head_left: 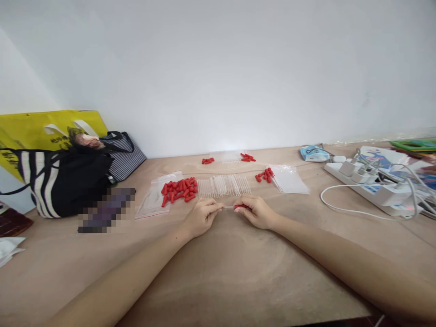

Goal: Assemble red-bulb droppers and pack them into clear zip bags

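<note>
My left hand [200,217] pinches one end of a thin clear tube [228,207] just above the brown tabletop [221,272]. My right hand [256,211] pinches a small red cap [239,206] at the tube's other end. Both hands are closed and nearly meet. Just beyond them lies a row of several clear tubes [223,185]. A pile of several red caps [179,189] rests on a clear plastic bag [150,204] to the left of that row. Smaller groups of red caps [265,175] lie further back.
A striped black and white bag [57,179] and a yellow bag [34,129] lean at the far left. A white power strip [371,188] with plugs and cables sits at the right. More clear bags [289,179] and a blue packet [314,153] lie near the wall.
</note>
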Demonstrator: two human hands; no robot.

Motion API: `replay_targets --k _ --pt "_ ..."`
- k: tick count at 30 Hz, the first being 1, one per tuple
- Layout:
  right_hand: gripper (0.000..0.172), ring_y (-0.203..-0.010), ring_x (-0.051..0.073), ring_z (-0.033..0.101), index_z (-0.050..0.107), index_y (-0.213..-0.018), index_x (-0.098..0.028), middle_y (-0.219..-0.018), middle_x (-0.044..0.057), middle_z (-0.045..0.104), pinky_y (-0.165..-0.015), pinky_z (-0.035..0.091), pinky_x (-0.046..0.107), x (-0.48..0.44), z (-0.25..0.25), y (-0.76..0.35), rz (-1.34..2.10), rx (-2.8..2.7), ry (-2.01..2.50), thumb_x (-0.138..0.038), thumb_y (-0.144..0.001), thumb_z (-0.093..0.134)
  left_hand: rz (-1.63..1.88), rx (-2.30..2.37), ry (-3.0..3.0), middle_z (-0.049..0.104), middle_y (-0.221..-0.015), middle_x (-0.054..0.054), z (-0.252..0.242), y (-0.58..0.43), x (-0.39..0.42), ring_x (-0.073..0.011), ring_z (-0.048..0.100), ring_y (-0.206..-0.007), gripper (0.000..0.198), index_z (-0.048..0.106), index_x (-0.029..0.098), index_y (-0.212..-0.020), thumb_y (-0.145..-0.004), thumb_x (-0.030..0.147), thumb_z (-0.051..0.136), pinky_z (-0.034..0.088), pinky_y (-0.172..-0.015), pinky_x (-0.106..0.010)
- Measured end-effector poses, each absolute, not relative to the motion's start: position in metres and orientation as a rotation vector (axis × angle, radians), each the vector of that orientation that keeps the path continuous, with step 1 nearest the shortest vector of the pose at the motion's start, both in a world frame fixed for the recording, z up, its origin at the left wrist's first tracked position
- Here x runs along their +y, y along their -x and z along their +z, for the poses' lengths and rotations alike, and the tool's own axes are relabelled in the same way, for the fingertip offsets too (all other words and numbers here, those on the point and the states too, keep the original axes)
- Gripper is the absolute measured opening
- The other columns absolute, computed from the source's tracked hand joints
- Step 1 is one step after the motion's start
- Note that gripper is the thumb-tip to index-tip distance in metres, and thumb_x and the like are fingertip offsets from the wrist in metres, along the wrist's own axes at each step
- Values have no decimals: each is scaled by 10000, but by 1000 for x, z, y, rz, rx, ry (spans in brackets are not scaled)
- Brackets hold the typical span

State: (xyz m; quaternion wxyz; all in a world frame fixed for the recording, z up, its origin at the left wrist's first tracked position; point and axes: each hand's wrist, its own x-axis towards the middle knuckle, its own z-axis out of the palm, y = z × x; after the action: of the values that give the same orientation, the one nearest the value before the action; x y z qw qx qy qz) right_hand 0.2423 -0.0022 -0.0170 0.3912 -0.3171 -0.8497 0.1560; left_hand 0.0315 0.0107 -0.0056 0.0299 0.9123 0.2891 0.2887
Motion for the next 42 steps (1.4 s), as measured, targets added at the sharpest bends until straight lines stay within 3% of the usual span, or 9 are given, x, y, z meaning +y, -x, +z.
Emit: replay_targets --k 10,23,34,39,42 --pt "177 -635 132 515 579 -813 -173 -705 37 602 -613 388 247 -1 -23 -245 116 -2306 817 -290 -829 448 848 818 -2890 594 -673 -37 -9 -31 11 -145 544 -632 233 608 147 -890 -856 155 378 381 -637 -277" --pt "170 -658 136 517 558 -787 -157 -714 48 593 -610 398 241 1 -22 -238 146 -2334 817 -274 -825 440 881 832 -2882 644 -706 -39 -10 -36 7 -148 578 -634 203 611 154 -863 -827 131 413 341 -630 -289" --pt "190 -703 127 578 609 -898 -190 -813 37 645 -644 444 231 7 -21 -247 442 -2205 825 -317 -773 544 860 982 -2794 672 -750 -26 -7 -36 8 -149 595 -684 203 621 175 -866 -854 217 423 360 -697 -297" --pt "144 -699 145 598 654 -818 -207 -774 26 671 -685 452 270 8 -19 -253 528 -2229 845 -299 -758 561 859 957 -2797 678 -747 -22 -8 -34 9 -149 600 -685 221 625 176 -791 -861 257 431 352 -705 -301" --pt "177 -735 157 603 653 -844 -216 -795 24 671 -705 458 292 10 -19 -253 776 -2085 875 -321 -707 614 894 970 -2778 670 -706 -15 -8 -34 9 -142 592 -655 227 625 178 -777 -860 271 434 354 -697 -295"
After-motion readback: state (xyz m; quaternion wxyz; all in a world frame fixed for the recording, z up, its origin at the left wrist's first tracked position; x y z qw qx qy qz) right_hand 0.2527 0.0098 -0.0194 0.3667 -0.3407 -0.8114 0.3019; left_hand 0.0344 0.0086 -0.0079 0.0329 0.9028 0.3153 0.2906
